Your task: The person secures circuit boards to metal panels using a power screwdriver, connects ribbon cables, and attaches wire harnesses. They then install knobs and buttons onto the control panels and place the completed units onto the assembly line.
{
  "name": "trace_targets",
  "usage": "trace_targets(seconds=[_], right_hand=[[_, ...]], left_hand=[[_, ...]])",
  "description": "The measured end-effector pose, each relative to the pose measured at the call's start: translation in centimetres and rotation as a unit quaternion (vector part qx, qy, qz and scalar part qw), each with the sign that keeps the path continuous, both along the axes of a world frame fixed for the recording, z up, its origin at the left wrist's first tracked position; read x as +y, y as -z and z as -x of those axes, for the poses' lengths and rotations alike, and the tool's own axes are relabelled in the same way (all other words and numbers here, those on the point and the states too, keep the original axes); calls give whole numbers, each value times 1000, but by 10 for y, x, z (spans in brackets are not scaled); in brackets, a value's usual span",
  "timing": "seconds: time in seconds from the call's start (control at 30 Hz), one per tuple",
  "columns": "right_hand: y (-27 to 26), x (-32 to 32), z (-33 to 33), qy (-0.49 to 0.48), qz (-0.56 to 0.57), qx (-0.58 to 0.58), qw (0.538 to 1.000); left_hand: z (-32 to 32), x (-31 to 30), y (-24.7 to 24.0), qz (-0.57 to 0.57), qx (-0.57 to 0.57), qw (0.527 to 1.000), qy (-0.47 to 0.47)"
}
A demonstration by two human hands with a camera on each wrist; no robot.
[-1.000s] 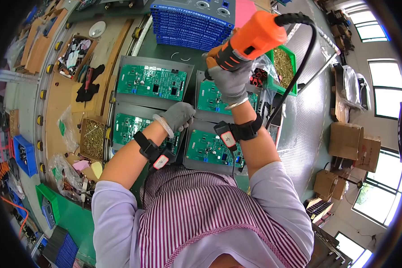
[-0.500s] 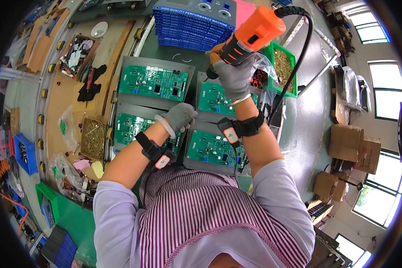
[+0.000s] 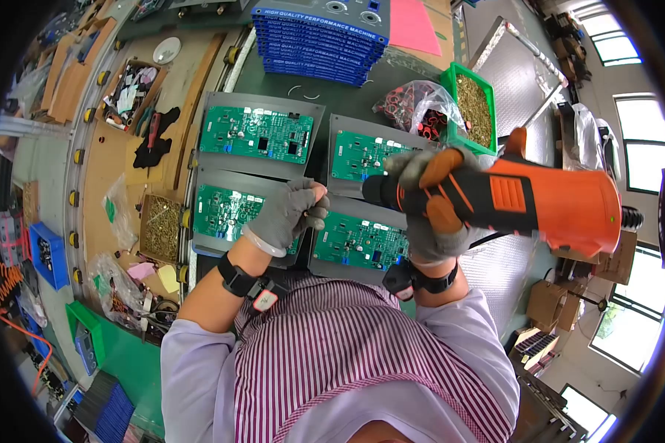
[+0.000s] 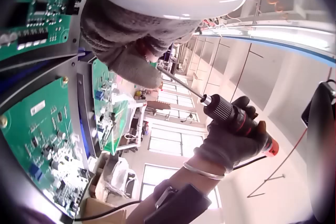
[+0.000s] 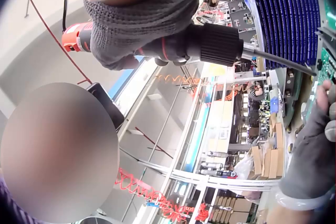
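My gloved right hand grips an orange and black electric screwdriver, which lies nearly level. Its long thin bit points at my gloved left hand, and the bit's tip is right by the left fingertips. Those fingers are curled, thumb and forefinger close together, with a small dark piece showing between them; I cannot tell its kind. Below the hands lie green circuit boards on grey panels: one at the upper left, one at the upper right, one at the lower right and one at the lower left, partly behind my left hand.
A stack of blue-edged panels stands at the back. To its right are a bag of red and black parts and a green bin of small metal parts. On the left is a cardboard box of small brassy parts. A black cord trails past.
My right hand has brought the screwdriver down towards my body and swung it from steeply raised to nearly level, bit towards the left hand. My left hand has turned, showing its fingertips.
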State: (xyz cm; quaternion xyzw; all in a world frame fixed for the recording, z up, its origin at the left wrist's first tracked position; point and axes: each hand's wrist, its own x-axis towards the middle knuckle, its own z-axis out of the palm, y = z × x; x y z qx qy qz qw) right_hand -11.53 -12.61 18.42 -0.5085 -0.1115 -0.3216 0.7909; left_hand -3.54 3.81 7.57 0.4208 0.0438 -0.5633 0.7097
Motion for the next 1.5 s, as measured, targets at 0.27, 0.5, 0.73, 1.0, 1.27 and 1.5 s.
trace_targets(seconds=[0.27,0.5,0.73,1.0,1.27,1.5], right_hand=[[5,7,29,-49,-111,-15,993],[-5,9,35,-53,-15,35,998],[24,18,50,152,172,145,962],[-36,36,107,318,-11,110,942],[-36,61,151,463,13,82,882],[-46,64,151,489,22,69,869]], left_hand=[[30,0,3,33,76,995,-48],[38,-1,-2,54,64,996,-21],[40,1,13,62,12,998,0],[55,-38,-23,69,-82,972,209],[72,-47,-24,100,-175,923,329],[68,-44,-24,143,-192,916,323]])
